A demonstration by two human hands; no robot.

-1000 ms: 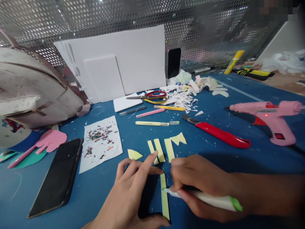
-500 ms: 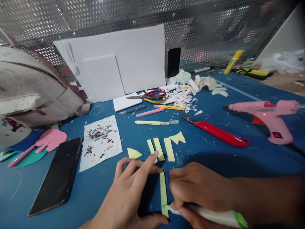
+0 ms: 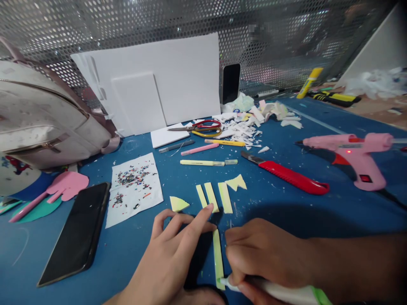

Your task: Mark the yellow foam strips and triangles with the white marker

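A narrow pale yellow-green strip (image 3: 218, 256) lies lengthwise on the blue table in front of me. My left hand (image 3: 178, 245) is spread beside it, one fingertip at the strip's far end and the thumb close to its near end. My right hand (image 3: 263, 254) grips a white marker (image 3: 282, 290) with green trim, its green tip touching the strip near the lower end. Beyond my left fingers lie more yellow strips (image 3: 225, 198), a curved wedge (image 3: 178, 204) and a zigzag-edged piece (image 3: 237, 182).
Right of the pieces rest a red utility knife (image 3: 294, 177) and a pink glue gun (image 3: 352, 156) with a lit light. Behind are pens (image 3: 202, 162), scissors (image 3: 203, 128) and white scraps (image 3: 244, 131). Left are a phone (image 3: 76, 233) and a paper with glittery bits (image 3: 135, 190).
The marker tip has moved slightly down the strip toward me. My left thumb has shifted a little lower, away from the strip's near end.
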